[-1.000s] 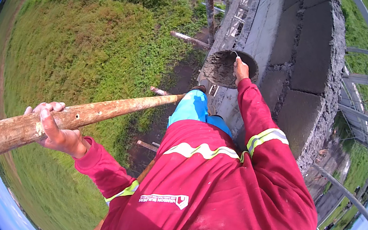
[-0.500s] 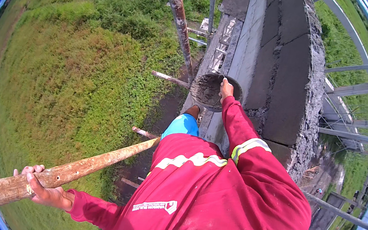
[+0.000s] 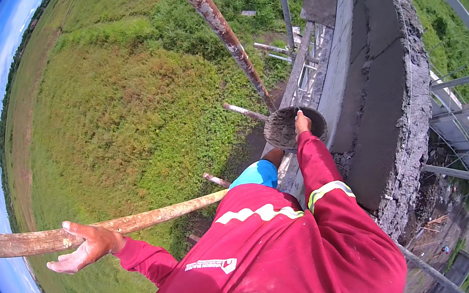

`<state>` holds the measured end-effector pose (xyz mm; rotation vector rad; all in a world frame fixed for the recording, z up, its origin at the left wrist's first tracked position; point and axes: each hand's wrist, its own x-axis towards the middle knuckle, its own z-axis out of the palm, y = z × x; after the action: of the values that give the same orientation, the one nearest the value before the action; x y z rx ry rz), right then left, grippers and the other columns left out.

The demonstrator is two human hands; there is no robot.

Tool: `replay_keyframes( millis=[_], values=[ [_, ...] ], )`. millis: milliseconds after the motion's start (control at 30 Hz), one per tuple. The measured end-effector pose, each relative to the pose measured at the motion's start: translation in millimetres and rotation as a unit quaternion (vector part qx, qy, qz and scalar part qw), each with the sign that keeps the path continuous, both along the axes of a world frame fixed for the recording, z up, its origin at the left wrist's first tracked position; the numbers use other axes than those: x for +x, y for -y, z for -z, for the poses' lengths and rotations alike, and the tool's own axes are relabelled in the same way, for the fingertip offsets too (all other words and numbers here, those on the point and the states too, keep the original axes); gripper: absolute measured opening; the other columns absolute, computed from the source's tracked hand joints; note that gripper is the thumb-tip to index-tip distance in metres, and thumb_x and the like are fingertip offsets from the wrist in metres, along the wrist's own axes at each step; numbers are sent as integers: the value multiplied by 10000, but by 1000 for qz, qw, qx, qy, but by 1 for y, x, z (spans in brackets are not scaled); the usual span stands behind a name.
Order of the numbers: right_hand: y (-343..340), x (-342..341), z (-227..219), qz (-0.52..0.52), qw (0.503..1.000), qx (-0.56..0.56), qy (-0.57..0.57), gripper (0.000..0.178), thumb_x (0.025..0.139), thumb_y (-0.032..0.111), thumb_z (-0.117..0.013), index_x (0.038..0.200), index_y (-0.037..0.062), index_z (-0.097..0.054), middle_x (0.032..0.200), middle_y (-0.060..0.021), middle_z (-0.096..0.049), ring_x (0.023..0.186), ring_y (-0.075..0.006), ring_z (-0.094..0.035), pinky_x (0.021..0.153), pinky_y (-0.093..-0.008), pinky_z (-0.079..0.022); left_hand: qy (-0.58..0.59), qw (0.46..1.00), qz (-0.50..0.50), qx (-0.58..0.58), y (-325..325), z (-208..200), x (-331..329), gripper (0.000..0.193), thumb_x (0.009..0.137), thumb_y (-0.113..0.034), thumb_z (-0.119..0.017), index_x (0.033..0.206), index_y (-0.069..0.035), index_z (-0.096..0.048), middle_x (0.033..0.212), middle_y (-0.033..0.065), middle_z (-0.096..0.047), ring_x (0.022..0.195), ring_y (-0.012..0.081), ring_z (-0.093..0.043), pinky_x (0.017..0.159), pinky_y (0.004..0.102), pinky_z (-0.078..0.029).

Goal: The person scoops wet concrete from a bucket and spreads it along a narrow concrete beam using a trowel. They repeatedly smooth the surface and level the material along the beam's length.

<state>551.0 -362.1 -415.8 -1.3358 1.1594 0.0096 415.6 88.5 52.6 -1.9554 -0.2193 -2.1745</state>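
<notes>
My right hand (image 3: 303,123) is closed on the handle of a dark round bucket (image 3: 320,124). Grey wet mortar (image 3: 281,129) shows inside, and the bucket hangs tilted over the narrow plank walkway near my leg. On the left, my left hand (image 3: 89,245) is spread with thumb and fingers apart. It lies beside a weathered brownish pole (image 3: 160,212), its back close against it; whether they touch I cannot tell.
A concrete wall (image 3: 375,118) with smoothed grey panels and a rough top runs along the right, a string (image 3: 408,98) stretched over it. Rusty scaffold pipe (image 3: 218,23) slants ahead. Wooden planks (image 3: 319,6) lie beside the wall. Grassy ground (image 3: 126,114) is far below.
My left hand has let go of the pole and opened beside it. The view has swung left, so the bucket, still in my right hand, and the wall appear farther right.
</notes>
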Motion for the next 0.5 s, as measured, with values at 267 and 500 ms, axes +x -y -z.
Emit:
replay_keyframes(
  millis=[267, 500],
  values=[
    [9, 9, 30, -31, 995, -73, -55, 597, 929, 530, -476, 1017, 3, -742, 1078, -260, -698, 1105, -438, -636, 967, -488, -469, -258, 672, 616, -318, 200, -53, 352, 965, 805, -238, -839, 1472, 90, -222, 1361, 278, -471, 1330, 355, -451, 1016, 414, -501],
    [11, 29, 21, 45, 998, -52, -12, 514, 940, 478, -536, 753, 16, -658, 760, -131, -665, 730, -264, -607, 728, -434, -449, -277, 454, 757, -379, 188, -41, 471, 362, 820, -5, -726, 1114, 52, -524, 895, 148, -614, 777, 247, -637, 729, 389, -586]
  ],
)
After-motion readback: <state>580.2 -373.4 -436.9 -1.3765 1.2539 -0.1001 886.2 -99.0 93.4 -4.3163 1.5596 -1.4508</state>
